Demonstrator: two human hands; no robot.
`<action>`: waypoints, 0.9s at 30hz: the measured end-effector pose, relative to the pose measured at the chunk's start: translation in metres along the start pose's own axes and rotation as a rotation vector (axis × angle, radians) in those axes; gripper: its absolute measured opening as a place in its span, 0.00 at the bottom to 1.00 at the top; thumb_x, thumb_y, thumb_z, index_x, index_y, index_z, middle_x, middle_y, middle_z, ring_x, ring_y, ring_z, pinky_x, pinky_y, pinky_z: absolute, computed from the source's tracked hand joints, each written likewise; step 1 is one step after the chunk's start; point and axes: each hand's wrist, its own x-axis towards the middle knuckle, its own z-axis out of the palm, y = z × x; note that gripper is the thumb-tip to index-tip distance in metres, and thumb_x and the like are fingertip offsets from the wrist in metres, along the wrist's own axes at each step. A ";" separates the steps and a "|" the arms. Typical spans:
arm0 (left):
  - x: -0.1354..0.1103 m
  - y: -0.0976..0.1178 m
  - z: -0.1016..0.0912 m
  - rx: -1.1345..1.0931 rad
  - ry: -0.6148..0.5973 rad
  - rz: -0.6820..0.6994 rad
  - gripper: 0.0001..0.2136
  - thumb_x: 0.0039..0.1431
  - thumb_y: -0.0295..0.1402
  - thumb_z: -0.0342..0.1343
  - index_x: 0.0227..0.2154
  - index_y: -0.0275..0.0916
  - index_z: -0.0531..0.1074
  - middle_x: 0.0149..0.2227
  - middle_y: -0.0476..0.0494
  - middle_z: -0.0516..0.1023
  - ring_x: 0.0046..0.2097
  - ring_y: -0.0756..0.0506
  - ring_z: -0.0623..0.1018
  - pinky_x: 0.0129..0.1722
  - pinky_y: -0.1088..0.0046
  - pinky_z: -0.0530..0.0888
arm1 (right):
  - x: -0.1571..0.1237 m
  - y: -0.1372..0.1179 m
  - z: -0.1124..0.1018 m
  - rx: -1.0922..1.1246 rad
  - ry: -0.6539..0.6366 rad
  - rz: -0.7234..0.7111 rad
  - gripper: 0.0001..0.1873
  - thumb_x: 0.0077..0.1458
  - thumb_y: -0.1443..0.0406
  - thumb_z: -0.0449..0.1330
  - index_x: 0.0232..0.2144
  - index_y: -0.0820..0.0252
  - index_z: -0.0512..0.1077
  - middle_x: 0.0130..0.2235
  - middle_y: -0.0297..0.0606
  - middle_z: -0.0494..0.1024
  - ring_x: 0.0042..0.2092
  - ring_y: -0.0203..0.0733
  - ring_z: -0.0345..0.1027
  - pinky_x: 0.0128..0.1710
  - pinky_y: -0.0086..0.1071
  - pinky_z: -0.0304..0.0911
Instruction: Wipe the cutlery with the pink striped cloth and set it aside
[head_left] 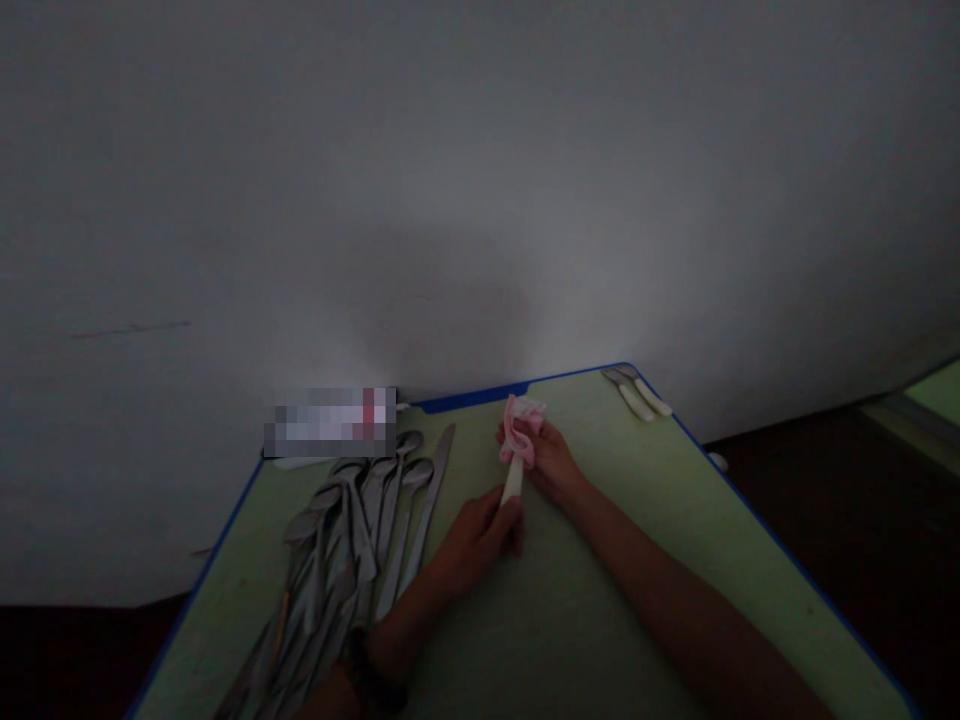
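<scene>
Pink cloth (517,440), soft and limp by its look, is bunched around the upper end of a white-handled utensil (513,480), held up above the middle of the counter (600,650). The person's left hand (484,530) is closed around the handle's lower part; the right hand (551,458) is clamped on the cloth near the utensil's upper end. The utensil should be light and stiff, its smooth handle perhaps a little slippery, and unlikely to break. The handle seems the best place to take hold, since the covered end could be pointed or edged. The cloth would give under any pinch and could slip along the utensil.

What kind of utensil it is cannot be told, because the cloth and the fingers hide its head. Dim light blurs the overlapping cutlery pile (363,525) at the left, part of it behind the left forearm, and a pixelated patch (330,425) masks whatever lies beyond it.
</scene>
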 end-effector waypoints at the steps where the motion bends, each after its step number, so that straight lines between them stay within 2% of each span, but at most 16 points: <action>1: 0.000 0.000 0.000 0.010 -0.010 0.002 0.20 0.64 0.42 0.39 0.22 0.37 0.66 0.20 0.51 0.68 0.24 0.51 0.69 0.27 0.76 0.64 | 0.000 0.001 0.000 -0.009 -0.014 0.001 0.10 0.44 0.61 0.64 0.29 0.62 0.71 0.25 0.34 0.75 0.26 0.35 0.68 0.23 0.27 0.62; 4: -0.001 0.001 0.000 0.012 -0.052 0.016 0.20 0.64 0.42 0.39 0.23 0.36 0.67 0.20 0.51 0.69 0.24 0.50 0.69 0.28 0.76 0.64 | 0.000 0.002 -0.001 0.000 -0.056 0.033 0.13 0.47 0.57 0.62 0.31 0.62 0.71 0.25 0.36 0.75 0.26 0.37 0.69 0.23 0.29 0.63; 7: -0.001 0.003 0.000 -0.010 -0.041 0.006 0.21 0.64 0.42 0.38 0.22 0.36 0.68 0.20 0.50 0.69 0.25 0.50 0.69 0.29 0.76 0.64 | 0.002 0.000 -0.001 0.093 -0.062 0.068 0.14 0.49 0.57 0.60 0.34 0.60 0.70 0.27 0.36 0.76 0.29 0.39 0.71 0.26 0.31 0.65; 11: -0.001 0.004 -0.001 -0.059 -0.027 -0.019 0.23 0.65 0.43 0.36 0.21 0.36 0.67 0.20 0.50 0.68 0.25 0.50 0.69 0.29 0.76 0.65 | 0.005 -0.005 0.002 0.281 -0.014 0.028 0.12 0.51 0.57 0.58 0.35 0.58 0.70 0.33 0.35 0.78 0.36 0.38 0.71 0.35 0.32 0.67; 14: -0.001 0.004 -0.001 -0.054 -0.020 -0.019 0.23 0.65 0.43 0.37 0.20 0.36 0.67 0.19 0.51 0.67 0.24 0.50 0.69 0.29 0.76 0.64 | 0.008 -0.007 0.002 0.360 -0.001 -0.001 0.12 0.53 0.56 0.57 0.35 0.56 0.71 0.36 0.32 0.77 0.38 0.36 0.70 0.36 0.31 0.68; 18: -0.001 0.004 -0.001 -0.052 -0.026 -0.015 0.23 0.65 0.42 0.37 0.20 0.37 0.67 0.19 0.50 0.68 0.24 0.50 0.69 0.29 0.76 0.65 | 0.009 -0.001 -0.002 0.295 0.005 0.030 0.13 0.52 0.54 0.58 0.35 0.56 0.72 0.35 0.33 0.77 0.37 0.36 0.70 0.33 0.30 0.67; 22: -0.001 0.003 0.000 -0.054 -0.020 -0.011 0.23 0.65 0.42 0.37 0.20 0.37 0.67 0.19 0.50 0.68 0.25 0.50 0.69 0.29 0.75 0.65 | 0.009 0.005 -0.005 0.181 0.026 0.023 0.12 0.49 0.59 0.61 0.36 0.59 0.73 0.37 0.35 0.77 0.36 0.36 0.69 0.32 0.29 0.66; 27: -0.001 0.003 0.000 -0.060 -0.019 -0.024 0.23 0.64 0.43 0.38 0.20 0.36 0.67 0.20 0.50 0.68 0.25 0.50 0.69 0.29 0.75 0.64 | 0.006 0.002 -0.003 0.134 -0.046 0.042 0.12 0.49 0.58 0.61 0.35 0.58 0.73 0.38 0.37 0.77 0.37 0.38 0.70 0.33 0.31 0.67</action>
